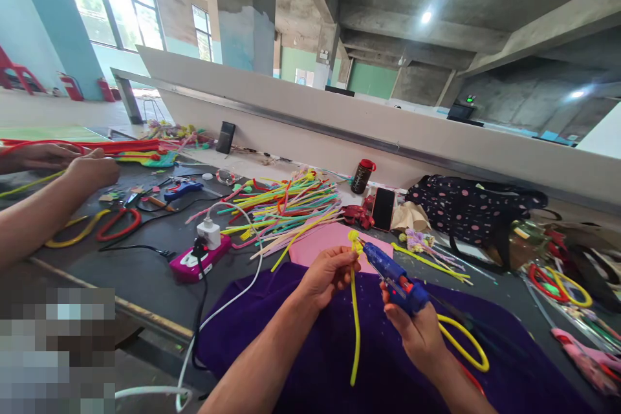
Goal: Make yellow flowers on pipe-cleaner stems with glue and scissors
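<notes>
My left hand (332,275) pinches a yellow pipe-cleaner flower (354,239), whose long fuzzy stem (356,336) hangs straight down below the fingers. In my right hand (417,330) is a blue hot glue gun (392,275), its nozzle touching or almost touching the flower head from the right. Whether glue is coming out cannot be made out. Beneath both hands lies a dark purple cloth (281,336), with a pink sheet (310,249) just beyond it. Yellow-handled scissors (463,343) lie partly hidden behind my right wrist.
A pile of coloured pipe cleaners (286,207) covers the table's middle. Left of it sits a purple power strip (201,262) with cables. A phone (383,209), a dark bottle (362,176) and a patterned bag (475,207) stand behind. At far left, another person's hands (92,169) work.
</notes>
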Available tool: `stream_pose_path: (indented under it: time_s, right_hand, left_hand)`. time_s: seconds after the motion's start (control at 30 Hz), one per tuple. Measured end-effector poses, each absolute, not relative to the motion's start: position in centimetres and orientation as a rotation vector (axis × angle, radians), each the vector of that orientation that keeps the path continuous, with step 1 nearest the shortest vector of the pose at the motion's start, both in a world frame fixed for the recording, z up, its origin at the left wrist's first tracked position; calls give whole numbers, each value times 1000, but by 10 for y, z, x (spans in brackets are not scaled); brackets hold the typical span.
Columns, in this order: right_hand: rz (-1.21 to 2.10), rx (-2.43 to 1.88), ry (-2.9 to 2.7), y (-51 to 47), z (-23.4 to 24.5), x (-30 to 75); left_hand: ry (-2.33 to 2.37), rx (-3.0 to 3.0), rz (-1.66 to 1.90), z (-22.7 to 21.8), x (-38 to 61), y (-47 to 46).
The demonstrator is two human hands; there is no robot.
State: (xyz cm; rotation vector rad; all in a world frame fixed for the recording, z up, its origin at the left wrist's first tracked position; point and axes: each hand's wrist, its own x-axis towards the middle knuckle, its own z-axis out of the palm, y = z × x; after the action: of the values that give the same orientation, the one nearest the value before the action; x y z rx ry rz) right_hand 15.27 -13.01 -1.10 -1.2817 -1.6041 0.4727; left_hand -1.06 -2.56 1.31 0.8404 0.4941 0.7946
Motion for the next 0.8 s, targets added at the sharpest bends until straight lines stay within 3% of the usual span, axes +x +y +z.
stream_pose_path:
  time_s: [0.8]
  right_hand:
    - [339,-1373,-1721,-129,-7,152]
  left_hand:
    - [492,845,803,11,-11,-25]
